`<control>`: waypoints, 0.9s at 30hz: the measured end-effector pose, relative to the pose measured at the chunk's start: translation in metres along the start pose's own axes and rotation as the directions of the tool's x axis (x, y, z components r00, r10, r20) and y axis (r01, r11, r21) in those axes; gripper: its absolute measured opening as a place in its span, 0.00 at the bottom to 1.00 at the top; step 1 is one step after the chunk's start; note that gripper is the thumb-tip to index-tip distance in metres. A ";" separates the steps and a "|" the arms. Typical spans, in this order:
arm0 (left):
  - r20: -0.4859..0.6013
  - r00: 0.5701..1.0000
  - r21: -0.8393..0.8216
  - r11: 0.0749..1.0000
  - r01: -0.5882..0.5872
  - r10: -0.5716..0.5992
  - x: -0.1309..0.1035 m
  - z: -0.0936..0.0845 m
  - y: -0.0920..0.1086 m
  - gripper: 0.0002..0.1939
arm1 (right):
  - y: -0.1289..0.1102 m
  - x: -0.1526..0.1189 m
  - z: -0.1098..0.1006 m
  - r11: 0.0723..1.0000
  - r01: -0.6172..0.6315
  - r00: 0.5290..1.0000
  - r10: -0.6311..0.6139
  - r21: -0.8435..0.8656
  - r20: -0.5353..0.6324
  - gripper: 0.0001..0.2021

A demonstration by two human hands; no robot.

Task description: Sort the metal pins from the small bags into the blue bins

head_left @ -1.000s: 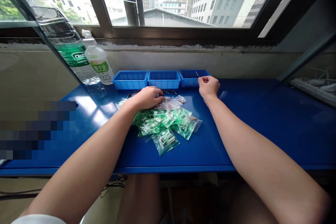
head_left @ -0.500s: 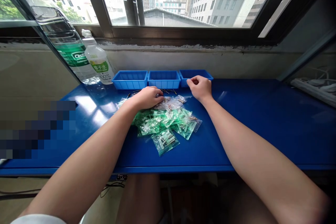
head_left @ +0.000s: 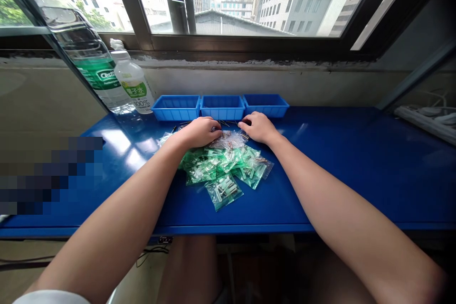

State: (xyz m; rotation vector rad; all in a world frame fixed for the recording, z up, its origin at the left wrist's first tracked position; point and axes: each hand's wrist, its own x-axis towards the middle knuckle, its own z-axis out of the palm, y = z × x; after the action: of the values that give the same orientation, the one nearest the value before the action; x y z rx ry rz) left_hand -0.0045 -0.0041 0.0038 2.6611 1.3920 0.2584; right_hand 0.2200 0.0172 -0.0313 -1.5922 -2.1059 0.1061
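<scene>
Several small clear and green bags [head_left: 213, 164] of metal and white parts lie heaped on the blue table. My left hand [head_left: 202, 132] rests on the back left of the heap, its fingers curled; whatever is under them is hidden. My right hand [head_left: 258, 127] is at the heap's back right edge, thumb and fingers close together near a clear bag [head_left: 230, 139], and I cannot make out anything between them. Dark thin screws [head_left: 224, 124] lie behind the heap, partly covered by my left hand. Three blue bins stand behind: left [head_left: 176, 110], middle [head_left: 223, 110], right [head_left: 266, 108].
A large water bottle [head_left: 101, 76] and a smaller bottle with a green label [head_left: 134, 86] stand at the back left of the table [head_left: 356, 175]. White cables and a power strip [head_left: 427, 121] are at the far right. A window is behind the table.
My right hand has moved left and down, from the front edge of the right bin to the back right of the heap. My left hand has stayed in place.
</scene>
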 end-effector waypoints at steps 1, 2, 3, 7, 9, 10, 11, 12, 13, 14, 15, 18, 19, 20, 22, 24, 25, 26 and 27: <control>0.001 1.000 0.003 1.000 -0.001 0.001 0.000 0.000 0.001 0.23 | -0.001 0.000 0.000 1.000 0.023 1.000 -0.023 0.000 0.010 0.15; 0.003 1.000 0.006 1.000 -0.001 0.001 0.000 -0.001 0.001 0.23 | -0.003 -0.001 0.000 0.999 0.042 0.999 -0.042 0.002 0.019 0.15; 0.005 1.000 0.008 1.000 0.000 0.000 0.000 -0.001 0.001 0.23 | -0.004 -0.001 0.000 0.998 0.057 0.998 -0.058 0.006 0.029 0.15; 0.007 1.000 0.006 1.000 0.003 -0.003 -0.001 -0.001 0.002 0.22 | -0.011 -0.003 0.001 0.993 0.114 0.991 -0.116 0.029 0.074 0.14; 0.006 1.000 0.001 1.000 0.002 -0.002 0.000 0.000 0.001 0.22 | -0.014 -0.005 0.001 0.989 0.143 0.985 -0.145 0.035 0.090 0.14; 0.006 1.000 -0.001 1.000 0.001 -0.001 0.000 0.000 0.001 0.22 | -0.016 -0.005 0.002 0.988 0.150 0.984 -0.153 0.035 0.093 0.14; 0.006 1.000 -0.002 1.000 0.000 0.000 0.000 0.000 0.001 0.22 | -0.017 -0.006 0.002 0.988 0.151 0.984 -0.154 0.034 0.092 0.14; 0.006 1.000 -0.003 1.000 0.000 0.000 0.000 0.000 0.000 0.22 | -0.018 -0.006 0.002 0.989 0.142 0.985 -0.145 0.036 0.088 0.14; 0.007 1.000 -0.002 1.000 0.000 0.000 0.000 0.001 0.000 0.22 | -0.019 -0.006 0.003 0.991 0.126 0.988 -0.129 0.042 0.081 0.14; 0.008 1.000 -0.002 1.000 0.002 -0.002 0.000 0.001 0.000 0.22 | -0.019 -0.006 0.003 0.993 0.109 0.991 -0.112 0.051 0.069 0.15; 0.009 1.000 -0.001 1.000 0.003 -0.003 0.000 0.001 0.000 0.22 | -0.020 -0.007 0.004 0.993 0.097 0.993 -0.100 0.060 0.055 0.16; 0.010 1.000 -0.004 1.000 -0.001 0.001 0.001 0.001 -0.001 0.23 | -0.021 -0.007 0.005 0.992 0.112 0.993 -0.114 0.060 0.035 0.22; 0.009 1.000 -0.005 1.000 -0.004 0.004 0.001 0.001 0.000 0.23 | -0.021 -0.007 0.006 0.990 0.133 0.990 -0.135 0.049 0.047 0.23; 0.008 1.000 -0.007 1.000 -0.007 0.007 0.001 0.002 0.000 0.23 | -0.021 -0.007 0.007 0.987 0.155 0.985 -0.157 0.037 0.067 0.23; 0.007 1.000 -0.011 1.000 -0.004 0.004 0.001 0.002 0.000 0.23 | -0.020 -0.007 0.008 0.981 0.194 0.975 -0.196 0.023 0.106 0.21; 0.009 1.000 -0.012 1.000 0.003 -0.003 0.001 0.002 0.000 0.23 | -0.019 -0.007 0.009 0.976 0.215 0.969 -0.217 0.028 0.118 0.18; 0.009 1.000 -0.010 1.000 0.005 -0.005 0.001 0.002 0.000 0.23 | -0.018 -0.006 0.009 0.975 0.219 0.968 -0.221 0.037 0.114 0.17; 0.010 1.000 -0.008 1.000 0.006 -0.006 0.001 0.002 0.000 0.23 | -0.018 -0.006 0.009 0.974 0.221 0.969 -0.224 0.048 0.106 0.16; 0.010 1.000 -0.006 1.000 0.005 -0.005 0.001 0.002 -0.001 0.23 | -0.017 -0.006 0.009 0.973 0.223 0.969 -0.228 0.060 0.095 0.15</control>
State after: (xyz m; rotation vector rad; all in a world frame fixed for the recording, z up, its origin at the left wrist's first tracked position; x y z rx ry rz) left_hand -0.0041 -0.0033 0.0016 2.6499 1.3932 0.2478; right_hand 0.2020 0.0086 -0.0350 -1.3339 -2.3283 0.1622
